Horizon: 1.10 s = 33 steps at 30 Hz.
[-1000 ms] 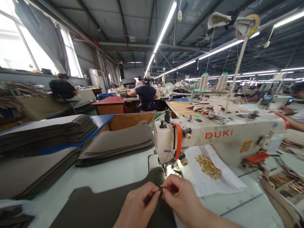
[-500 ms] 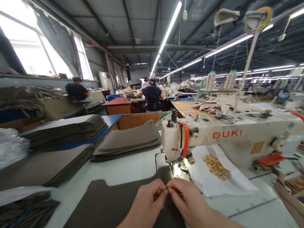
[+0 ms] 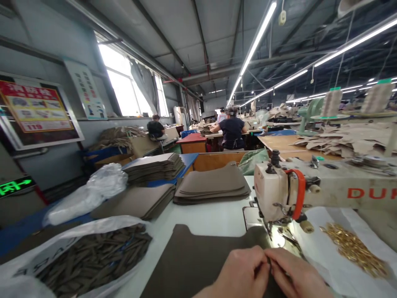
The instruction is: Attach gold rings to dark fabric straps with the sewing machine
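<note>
My left hand (image 3: 243, 271) and my right hand (image 3: 296, 271) meet fingertip to fingertip in front of the sewing machine (image 3: 277, 190). Both are closed in a pinch on one small dark strip (image 3: 269, 261), mostly hidden by the fingers. Beneath them lies a dark grey-brown cut panel (image 3: 198, 256), its far right corner reaching the lit needle area. To the right of the machine head, a heap of gold metal rings or clasps (image 3: 353, 248) rests on a white sheet (image 3: 319, 265).
An open white plastic bag (image 3: 124, 221) full of small dark strips stands at the left. Behind it are stacked panels (image 3: 214, 182), more panels (image 3: 136, 198) and crumpled clear plastic (image 3: 89, 194). A person (image 3: 231, 128) sits farther ahead, another (image 3: 156, 128) by the window.
My view has swung left, bringing the bag of strips and the wall posters into sight. Both hands keep their pinch close together over the panel.
</note>
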Available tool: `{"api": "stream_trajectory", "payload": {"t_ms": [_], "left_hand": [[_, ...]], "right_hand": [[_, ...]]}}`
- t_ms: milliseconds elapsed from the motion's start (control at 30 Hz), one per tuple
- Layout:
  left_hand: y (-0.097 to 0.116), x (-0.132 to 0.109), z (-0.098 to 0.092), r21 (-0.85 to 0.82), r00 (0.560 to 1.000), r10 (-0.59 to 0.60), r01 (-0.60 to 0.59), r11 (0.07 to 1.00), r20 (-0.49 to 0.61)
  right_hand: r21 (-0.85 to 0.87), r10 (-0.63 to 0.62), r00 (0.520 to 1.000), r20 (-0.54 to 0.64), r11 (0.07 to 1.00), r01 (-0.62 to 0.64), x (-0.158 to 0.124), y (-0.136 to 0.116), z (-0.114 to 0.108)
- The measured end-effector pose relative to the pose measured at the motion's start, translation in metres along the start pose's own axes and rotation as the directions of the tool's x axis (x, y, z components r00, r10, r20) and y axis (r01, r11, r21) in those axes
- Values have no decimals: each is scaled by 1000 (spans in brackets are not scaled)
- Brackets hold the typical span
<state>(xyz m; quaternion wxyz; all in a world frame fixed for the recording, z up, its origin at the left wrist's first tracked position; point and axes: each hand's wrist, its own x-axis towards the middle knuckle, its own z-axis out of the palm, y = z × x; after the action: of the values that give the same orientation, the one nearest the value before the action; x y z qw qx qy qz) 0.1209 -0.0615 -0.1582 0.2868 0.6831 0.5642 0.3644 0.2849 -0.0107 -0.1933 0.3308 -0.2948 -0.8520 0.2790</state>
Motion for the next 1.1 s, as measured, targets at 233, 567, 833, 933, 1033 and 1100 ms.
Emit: {"api": "stream_trajectory", "payload": {"t_ms": [233, 567, 833, 933, 1033, 1100], "left_hand": [[-13, 10, 7, -328, 979, -199, 203, 922, 48], [-10, 11, 1, -587, 956, -156, 276, 761, 247], [-22, 24, -4, -674, 915, -193, 393, 626, 354], [-24, 25, -4, -654, 919, -193, 382, 653, 345], [-20, 24, -6, -602, 907, -238, 410, 685, 348], [-16, 25, -6, -576, 901, -250, 421, 701, 355]], "right_hand": [[226, 119, 992, -31, 968, -109, 2, -7, -11], [663, 349, 914, 206, 637, -393, 10, 1, -4], [808, 443, 882, 157, 455, -373, 16, -11, -7], [810, 455, 875, 166, 444, -384, 18, -13, -4], [798, 438, 882, 175, 461, -387, 16, -12, -1], [784, 416, 893, 170, 492, -378, 14, -13, -1]]}}
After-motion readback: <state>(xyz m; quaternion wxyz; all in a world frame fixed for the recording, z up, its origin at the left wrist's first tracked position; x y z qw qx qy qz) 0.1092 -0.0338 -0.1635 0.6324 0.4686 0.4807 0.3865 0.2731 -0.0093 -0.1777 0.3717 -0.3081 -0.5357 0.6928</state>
